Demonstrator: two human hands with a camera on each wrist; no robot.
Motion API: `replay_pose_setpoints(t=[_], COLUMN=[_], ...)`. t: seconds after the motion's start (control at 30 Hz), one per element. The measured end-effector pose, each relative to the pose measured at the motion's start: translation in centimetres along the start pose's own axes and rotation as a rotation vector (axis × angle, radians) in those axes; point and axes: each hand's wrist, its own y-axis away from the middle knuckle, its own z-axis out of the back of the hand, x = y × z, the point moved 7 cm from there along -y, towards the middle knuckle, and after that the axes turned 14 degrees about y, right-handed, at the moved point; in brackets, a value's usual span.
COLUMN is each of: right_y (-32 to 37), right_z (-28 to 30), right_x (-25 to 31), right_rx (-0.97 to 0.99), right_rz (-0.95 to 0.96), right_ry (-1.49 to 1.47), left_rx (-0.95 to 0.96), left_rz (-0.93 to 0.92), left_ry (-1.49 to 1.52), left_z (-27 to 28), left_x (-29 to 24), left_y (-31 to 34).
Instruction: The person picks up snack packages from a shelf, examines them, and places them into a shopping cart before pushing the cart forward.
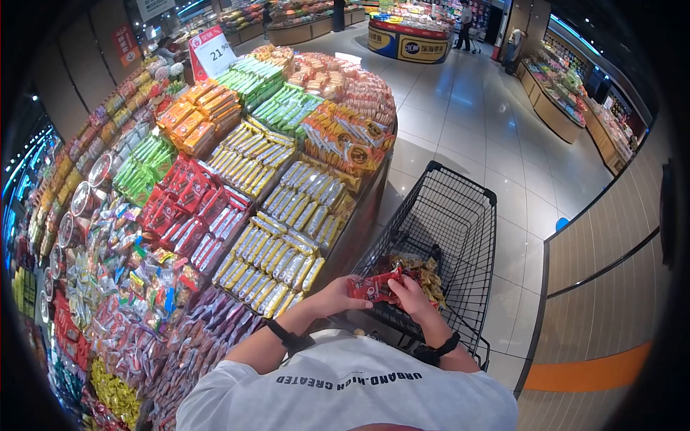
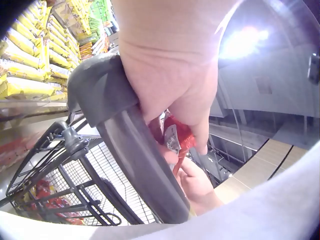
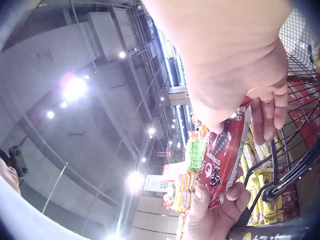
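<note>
A small red snack packet with white and black print is held between both hands, over the near end of the shopping cart. My left hand grips one end, its thumb lying along the front of the wrapper. At the opposite end my right hand pinches the packet's edge between thumb and fingers. Seen from the right wrist, the wrapper is stretched lengthwise from hand to hand. The cart's thick dark handle runs close beside the left hand in the left wrist view.
Yellow-wrapped snacks lie inside the cart. To the left spreads a big display of packets, with red packs and yellow bars nearest the cart. A price sign stands above it. Tiled floor stretches ahead; a wood-panelled counter stands right.
</note>
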Motion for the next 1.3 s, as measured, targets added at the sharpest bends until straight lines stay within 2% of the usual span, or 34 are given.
replay_pose_setpoints(t=[0.33, 0.6, 0.83, 1.3], right_y=[-0.1, 0.0, 1.2, 0.7], right_z=[0.0, 0.0, -0.1, 0.1], right_x=[-0.4, -0.4, 2.0, 1.4], right_rx=[0.027, 0.017, 0.005, 0.023], right_rz=[-0.018, -0.042, -0.036, -0.033], right_ry=[0.013, 0.000, -0.012, -0.011], left_rx=[0.006, 0.001, -0.002, 0.030], left_rz=[-0.050, 0.015, 0.024, 0.005], left_ry=[-0.078, -0.049, -0.062, 0.083], left_z=[0.2, 0.3, 0.2, -0.9], left_x=[0.0, 0.3, 0.4, -0.9], left_y=[-0.1, -0.1, -0.1, 0.3])
